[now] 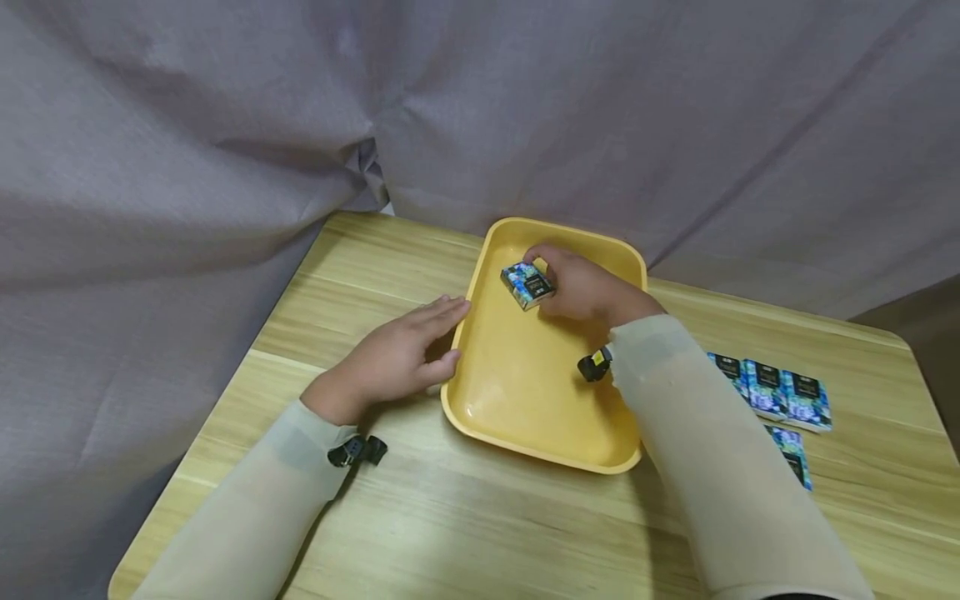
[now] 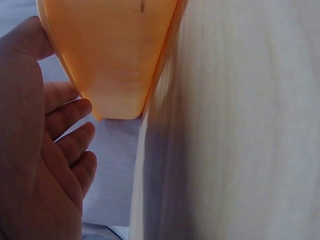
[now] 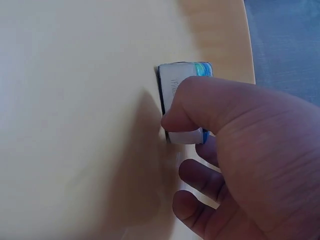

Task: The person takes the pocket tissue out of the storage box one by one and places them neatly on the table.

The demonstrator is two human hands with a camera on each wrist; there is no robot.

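A small box [image 1: 527, 284] with a blue floral print and a black label is pinched between the thumb and fingers of my right hand [image 1: 581, 286]. It is inside the yellow tray [image 1: 517, 400], toward the far left corner. The right wrist view shows the thumb across the box's pale side [image 3: 175, 87]. My left hand [image 1: 401, 350] is at the tray's left rim, thumb and fingertips touching it, fingers fairly straight. From the left wrist, the tray's outer wall [image 2: 110, 60] appears beside the left hand's fingers [image 2: 75, 115].
To the right of the tray, several matching boxes [image 1: 806, 400] lie on the wooden table [image 1: 420, 517], some partly hidden by the right sleeve [image 1: 705, 450]. A grey curtain [image 1: 525, 108] hangs behind the table and along its left side.
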